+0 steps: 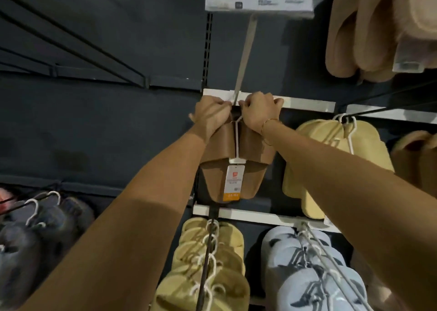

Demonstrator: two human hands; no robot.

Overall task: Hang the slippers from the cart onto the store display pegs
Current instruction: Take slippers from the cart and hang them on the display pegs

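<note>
Brown slippers (pixel 236 159) on a white hanger (pixel 237 143) sit right at the back of the display wall, pushed up against the white rail (pixel 305 103) where the peg (pixel 244 57) meets the panel. Both hands are up at the hook end. The left hand (pixel 210 114) has its fingers curled in tight at the top of the hanger, pinching something small there; the right hand (pixel 257 111) mirrors it just beside, fingers bent over the same spot, a thin bangle on its wrist. Whether they pinch the hook itself or the peg fitting I cannot tell from here.

As I judge it, this pair is all but hung: it seems to ride on the peg already, tag (pixel 233 183) dangling free, and only the last seating or straightening is left.

Around it the wall is well filled. Yellow slippers (pixel 314 169) hang to the right, olive ones (pixel 203 270) crowd the near peg below, pale blue ones (pixel 307 263) sit right of those, dark grey ones (pixel 35 228) far left. Above left, several bare black pegs (pixel 71 57) stick out, so there is room for more.

The cart is out of sight, so how many pairs remain I cannot say.
</note>
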